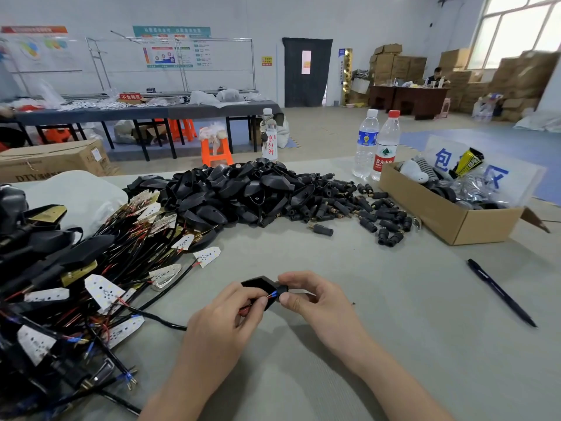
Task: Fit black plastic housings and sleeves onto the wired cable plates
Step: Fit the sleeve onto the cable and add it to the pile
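the black housing (pixel 257 286) is held just above the table (pixel 379 278), front centre, red and blue wires (pixel 271 295) at its end. the left hand (pixel 224 316) pinches the wires and the right hand (pixel 312 296) pinches a sleeve (pixel 283 289). it's probably best to keep the wires straight and together while sliding the sleeve on.

Workshop hall lit by daylight

A pale far wall (pixel 243 13) carries posters (pixel 170 47) and a dark curtained doorway (pixel 306 71). Bright windows (pixel 516 28) far right, over stacked cardboard boxes (pixel 522 77). Long grey table (pixel 182 110) far left, orange stool (pixel 215 153) near it, brown desk (pixel 406 97), grey floor (pixel 328 129).
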Demonstrator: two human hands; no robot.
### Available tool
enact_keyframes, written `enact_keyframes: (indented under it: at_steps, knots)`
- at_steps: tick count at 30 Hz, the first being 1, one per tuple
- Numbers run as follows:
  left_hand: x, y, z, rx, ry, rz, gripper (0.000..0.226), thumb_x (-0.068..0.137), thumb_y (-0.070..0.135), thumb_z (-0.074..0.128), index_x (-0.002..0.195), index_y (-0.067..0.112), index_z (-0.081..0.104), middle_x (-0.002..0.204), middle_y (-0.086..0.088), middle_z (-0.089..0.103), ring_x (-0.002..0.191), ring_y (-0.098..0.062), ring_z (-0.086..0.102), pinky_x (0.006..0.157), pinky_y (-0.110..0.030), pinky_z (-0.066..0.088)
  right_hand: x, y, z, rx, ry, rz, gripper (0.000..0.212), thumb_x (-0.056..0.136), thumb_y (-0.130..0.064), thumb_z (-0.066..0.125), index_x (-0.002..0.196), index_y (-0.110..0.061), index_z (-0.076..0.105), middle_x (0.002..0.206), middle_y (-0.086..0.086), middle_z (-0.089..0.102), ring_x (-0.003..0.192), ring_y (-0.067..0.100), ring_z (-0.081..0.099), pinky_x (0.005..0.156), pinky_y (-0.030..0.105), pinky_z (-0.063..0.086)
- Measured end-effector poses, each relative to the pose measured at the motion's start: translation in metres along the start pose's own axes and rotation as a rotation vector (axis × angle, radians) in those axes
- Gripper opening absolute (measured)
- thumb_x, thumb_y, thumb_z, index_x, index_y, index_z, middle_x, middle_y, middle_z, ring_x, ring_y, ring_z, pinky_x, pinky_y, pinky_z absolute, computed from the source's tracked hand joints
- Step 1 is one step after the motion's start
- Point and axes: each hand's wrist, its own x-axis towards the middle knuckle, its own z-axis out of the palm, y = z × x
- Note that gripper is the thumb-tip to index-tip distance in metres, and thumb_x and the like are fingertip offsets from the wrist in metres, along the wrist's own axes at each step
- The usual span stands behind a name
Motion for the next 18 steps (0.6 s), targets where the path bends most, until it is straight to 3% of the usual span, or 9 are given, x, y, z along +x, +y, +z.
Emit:
enact_keyframes:
  at_steps: [6, 11, 14, 18]
  knots:
    - [0.0004, -0.0018, 0.0022, 0.018, -0.003, 0.012, 0.017, 0.093, 0.05, 0.047, 0.096, 0.039, 0.059, 0.091, 0.025, 0.058, 0.071, 0.004, 0.056, 0.06, -0.035, 0.052, -0.0014, -0.0008, 0.0005, 0.064, -0.071, 0.007, 0.035, 0.087, -0.01, 0.073, 0.115, -0.027, 0.063, 0.111, -0.011, 0.073, 0.096, 0.008, 0.07, 0.082, 0.016, 0.05]
    - [0.0016, -0.0025, 0.0011, 0.055, -0.01, 0.011, 0.014, 0.094, 0.046, 0.045, 0.101, 0.041, 0.056, 0.092, 0.027, 0.055, 0.077, 0.006, 0.053, 0.063, -0.029, 0.049, -0.0013, 0.0008, 0.0049, 0.06, -0.085, 0.004, 0.028, 0.087, -0.007, 0.073, 0.109, -0.024, 0.068, 0.109, -0.013, 0.073, 0.093, 0.008, 0.071, 0.084, 0.017, 0.05]
    - [0.0016, -0.0021, 0.0011, 0.015, -0.032, 0.018, 0.015, 0.095, 0.039, 0.048, 0.105, 0.04, 0.058, 0.096, 0.027, 0.06, 0.086, 0.001, 0.059, 0.073, -0.031, 0.05, 0.0001, 0.002, 0.0051, 0.126, -0.056, 0.008, 0.022, 0.088, -0.003, 0.069, 0.105, -0.017, 0.071, 0.103, -0.002, 0.076, 0.094, 0.012, 0.072, 0.087, 0.021, 0.053]
    - [0.0013, -0.0003, 0.0011, -0.107, -0.025, -0.081, 0.014, 0.089, 0.039, 0.056, 0.102, 0.043, 0.055, 0.091, 0.02, 0.066, 0.088, -0.007, 0.065, 0.076, -0.037, 0.053, 0.0009, 0.0025, 0.0049, 0.237, -0.009, 0.045, 0.015, 0.09, 0.003, 0.065, 0.099, -0.008, 0.072, 0.095, 0.008, 0.077, 0.089, 0.014, 0.073, 0.079, 0.019, 0.054]
